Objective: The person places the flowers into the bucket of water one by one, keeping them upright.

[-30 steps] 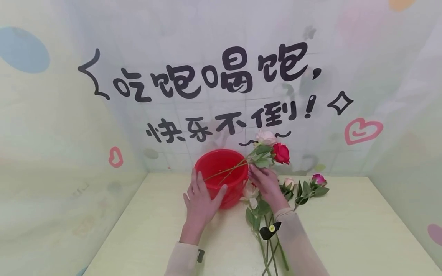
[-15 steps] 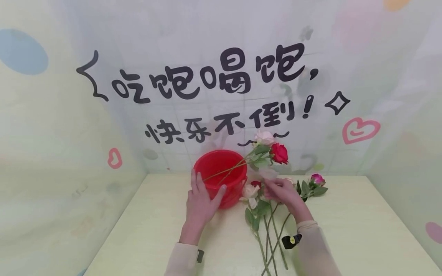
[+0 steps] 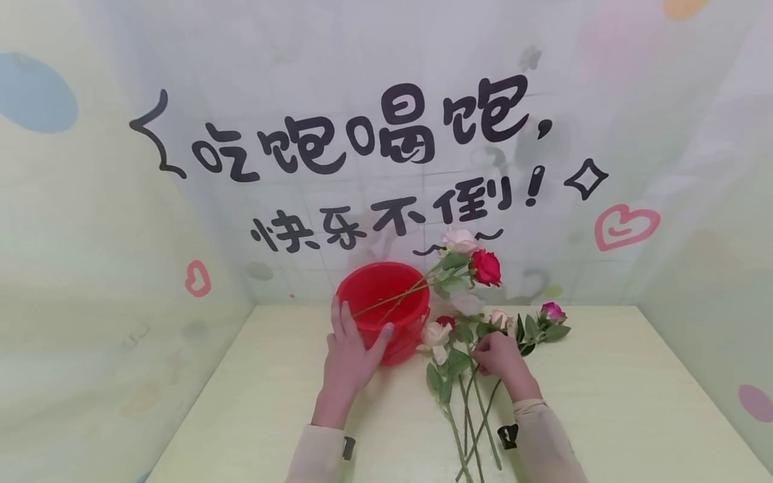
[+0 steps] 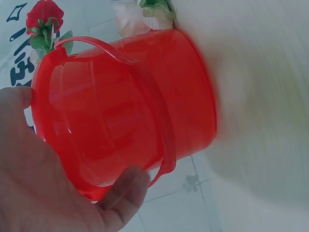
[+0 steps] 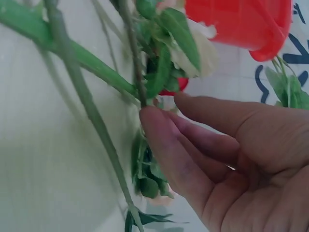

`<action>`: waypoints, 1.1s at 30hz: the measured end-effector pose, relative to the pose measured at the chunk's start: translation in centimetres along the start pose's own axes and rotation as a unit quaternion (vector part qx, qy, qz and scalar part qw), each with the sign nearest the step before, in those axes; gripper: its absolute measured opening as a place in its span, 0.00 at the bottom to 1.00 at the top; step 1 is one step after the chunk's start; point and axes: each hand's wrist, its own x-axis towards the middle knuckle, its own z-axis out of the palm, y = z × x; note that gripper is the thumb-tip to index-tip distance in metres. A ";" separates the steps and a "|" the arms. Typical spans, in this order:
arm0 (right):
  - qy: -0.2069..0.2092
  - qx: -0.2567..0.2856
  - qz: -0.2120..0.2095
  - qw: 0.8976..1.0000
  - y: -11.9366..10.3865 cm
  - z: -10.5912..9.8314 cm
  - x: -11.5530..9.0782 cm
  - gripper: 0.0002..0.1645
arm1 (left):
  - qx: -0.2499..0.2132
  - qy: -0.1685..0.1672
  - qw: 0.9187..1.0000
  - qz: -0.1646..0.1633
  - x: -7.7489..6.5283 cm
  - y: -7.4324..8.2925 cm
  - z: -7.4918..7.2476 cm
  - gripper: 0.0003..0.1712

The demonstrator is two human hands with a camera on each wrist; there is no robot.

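A red plastic bucket stands at the back of the table. My left hand rests against its near left side, fingers spread and thumb at the front rim; the left wrist view shows the bucket's handle. Inside the bucket lean a red rose and a pale pink rose, heads out to the right. My right hand is at the stems of the flowers on the table. In the right wrist view its index fingertip is right at a thin stem, the thumb apart from it.
Right of the bucket lie several artificial roses, among them a cream rose, a whitish rose and a magenta rose. Their stems cross toward the table's front. A printed sheet backs the table.
My right hand has moved from beside the bucket's rim down and right to the stems, uncovering the whitish rose. The left hand stays on the bucket.
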 end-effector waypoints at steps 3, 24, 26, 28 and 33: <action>0.025 -0.031 -0.018 0.999 0.3 0.6 0.3 0.14 | 0.013 0.014 1.000 0.014 0.1 -0.2 0.4 0.66; 0.041 0.078 0.076 0.993 3.3 -0.1 0.5 0.16 | 0.029 0.016 0.999 0.010 0.0 0.2 0.2 0.64; 0.035 0.125 0.086 0.988 3.4 -0.3 0.4 0.14 | 0.030 0.014 0.999 0.007 -0.1 0.1 0.3 0.64; 0.026 0.181 0.091 0.979 3.3 -0.6 0.2 0.14 | 0.029 0.011 1.000 0.002 -0.1 0.0 0.3 0.64; 0.007 0.276 0.084 0.957 2.3 -2.3 -0.3 0.19 | 0.023 -0.001 1.000 -0.004 0.1 -0.3 0.3 0.64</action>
